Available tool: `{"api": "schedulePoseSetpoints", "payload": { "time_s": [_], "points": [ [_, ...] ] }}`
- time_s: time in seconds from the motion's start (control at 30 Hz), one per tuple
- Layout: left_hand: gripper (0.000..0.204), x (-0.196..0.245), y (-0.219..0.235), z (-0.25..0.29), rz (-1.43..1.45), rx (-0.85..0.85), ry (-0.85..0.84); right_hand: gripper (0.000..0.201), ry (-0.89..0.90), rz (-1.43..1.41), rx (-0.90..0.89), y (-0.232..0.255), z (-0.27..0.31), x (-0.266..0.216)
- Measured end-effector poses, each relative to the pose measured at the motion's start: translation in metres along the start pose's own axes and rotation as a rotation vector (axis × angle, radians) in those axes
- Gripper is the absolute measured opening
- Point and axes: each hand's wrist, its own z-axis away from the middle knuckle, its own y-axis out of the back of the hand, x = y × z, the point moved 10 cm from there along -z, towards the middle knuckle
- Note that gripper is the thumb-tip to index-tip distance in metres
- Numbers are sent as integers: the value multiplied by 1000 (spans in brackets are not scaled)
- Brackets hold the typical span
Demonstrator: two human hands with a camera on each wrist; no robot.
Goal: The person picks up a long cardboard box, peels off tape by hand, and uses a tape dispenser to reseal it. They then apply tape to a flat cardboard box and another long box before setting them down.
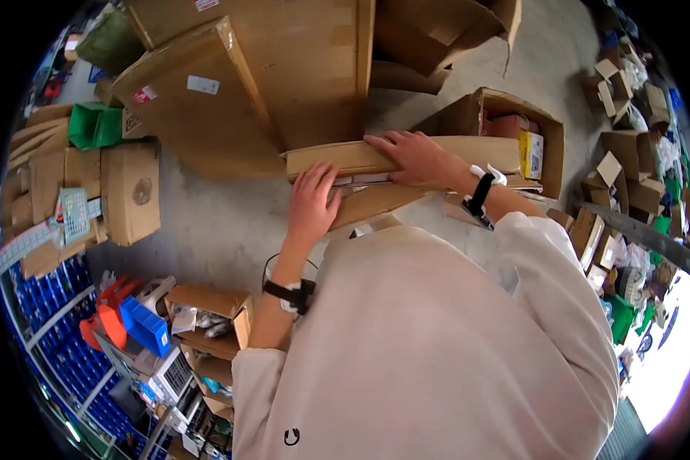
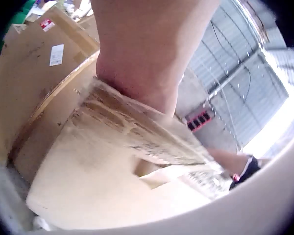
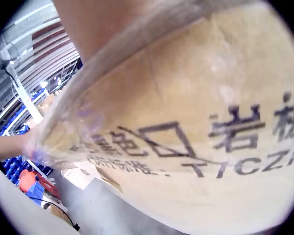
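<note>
A long, narrow cardboard carton [image 1: 345, 159] stands in front of the person, with a narrow slit along its top. Fingers of the left hand [image 1: 312, 201] lie over the carton's top strip near its left end, thumb spread apart. Farther along, the right hand [image 1: 422, 159] rests across the same strip with fingers extended. The left wrist view shows the carton's near face [image 2: 103, 161] with a cut-out hole, and the hand passing over its taped edge. Black printed lettering [image 3: 235, 129] runs along the carton in the right wrist view. The fingertips are hidden in both wrist views.
Large flat cartons [image 1: 199, 100] lean beyond the hands. An open box [image 1: 552, 126] holding a yellow-and-white package [image 1: 530, 155] stands at the right. Stacked cartons [image 1: 130, 192], a blue bin [image 1: 144, 326] and an open carton of wrapped items [image 1: 207, 295] are at the left.
</note>
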Motion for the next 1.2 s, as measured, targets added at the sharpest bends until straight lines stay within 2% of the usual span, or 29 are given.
{"api": "schedulePoseSetpoints", "payload": {
  "time_s": [0.03,0.07,0.13,0.17,0.27,0.37,0.47,0.57,0.67,0.77,0.87,0.97,1.07,1.2],
  "points": [
    [37,-6,12,4,64,65,98,98,-24,48,-27,0,1,-6],
    [32,-21,12,11,108,31,299,100,-48,95,-55,-2,1,-8],
    [24,-45,11,42,211,-37,709,101,9,106,57,-6,2,-7],
    [37,-58,3,54,264,-40,822,102,40,113,111,-4,3,-8],
    [54,-91,-35,74,265,34,953,98,70,100,130,-5,3,-14],
    [60,-114,-69,78,480,93,1019,91,152,197,168,5,12,-35],
    [60,-121,-83,82,880,235,1061,83,183,240,164,3,10,-35],
    [44,-123,-85,82,880,323,1138,79,181,191,143,-2,7,-28],
    [32,-121,-85,81,1127,416,1127,78,178,39,132,4,8,-23],
    [28,-116,-81,81,1188,450,1135,79,169,-57,102,7,10,-25],
    [28,-118,-84,82,1115,510,1169,77,168,71,99,3,17,-34],
    [31,-118,-83,80,984,487,1184,75,195,215,164,-1,22,-42],
    [32,-112,-83,82,953,546,1140,68,217,180,212,2,19,-36],
    [35,-123,-93,80,1016,546,1147,62,220,73,161,8,16,-33]
  ]
}}
